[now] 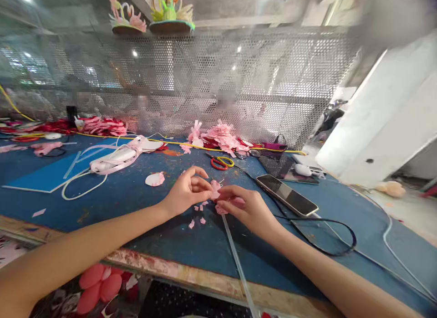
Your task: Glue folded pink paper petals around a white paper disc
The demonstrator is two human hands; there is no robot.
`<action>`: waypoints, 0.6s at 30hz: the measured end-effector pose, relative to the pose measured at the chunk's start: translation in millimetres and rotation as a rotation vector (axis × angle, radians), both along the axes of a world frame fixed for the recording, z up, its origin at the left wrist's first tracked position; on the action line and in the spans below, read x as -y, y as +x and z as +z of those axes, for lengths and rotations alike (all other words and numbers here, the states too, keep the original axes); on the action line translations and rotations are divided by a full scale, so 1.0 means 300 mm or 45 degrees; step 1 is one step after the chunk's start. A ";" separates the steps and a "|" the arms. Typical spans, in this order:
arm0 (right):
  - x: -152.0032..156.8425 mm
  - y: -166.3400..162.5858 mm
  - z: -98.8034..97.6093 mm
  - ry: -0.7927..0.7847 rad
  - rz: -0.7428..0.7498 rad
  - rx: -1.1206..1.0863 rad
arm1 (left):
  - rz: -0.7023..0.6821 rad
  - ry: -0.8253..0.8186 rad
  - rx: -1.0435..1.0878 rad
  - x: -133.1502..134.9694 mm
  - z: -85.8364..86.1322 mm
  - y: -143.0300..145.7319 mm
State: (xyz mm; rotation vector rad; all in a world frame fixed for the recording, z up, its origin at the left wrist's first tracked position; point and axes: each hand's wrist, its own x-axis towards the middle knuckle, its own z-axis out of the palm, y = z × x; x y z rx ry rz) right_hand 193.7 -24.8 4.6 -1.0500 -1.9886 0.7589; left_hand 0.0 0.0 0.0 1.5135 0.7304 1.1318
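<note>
Over the blue work surface, my left hand (189, 189) has its thumb and fingertips closed at a small pink petal-like piece (215, 189). From the other side, my right hand (251, 208) pinches the same piece, its fingers curled inward. More pink material shows below the right fingertips, partly hidden by them. A long translucent strip (235, 256) runs from just under that hand to the table's front edge. Tiny pink scraps (191, 223) lie below my left hand. To its left rests a pale disc (154, 179) with pink bits at its right side.
Beyond the hands lie red-and-yellow-handled scissors (221, 163) and a pink stack (221, 135). A phone (287, 195) and a black cable (327, 223) are at the right. Left stand a ribbon-wrapped white device (114, 161) and a blue board (44, 174). Perforated metal mesh (205, 76) rises behind.
</note>
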 end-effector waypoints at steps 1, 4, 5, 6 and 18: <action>0.000 -0.001 0.000 -0.002 0.002 -0.001 | -0.004 0.000 -0.005 -0.003 -0.004 0.003; 0.000 -0.003 -0.001 0.021 -0.010 0.012 | -0.020 0.000 -0.018 -0.010 -0.011 0.011; 0.000 -0.003 -0.001 0.038 -0.022 0.022 | -0.027 0.001 -0.022 -0.011 -0.012 0.013; 0.000 -0.002 -0.001 0.062 -0.036 0.034 | -0.035 0.002 -0.025 -0.011 -0.013 0.014; 0.005 -0.007 0.005 0.338 -0.100 0.211 | -0.072 0.026 -0.053 -0.001 -0.011 0.016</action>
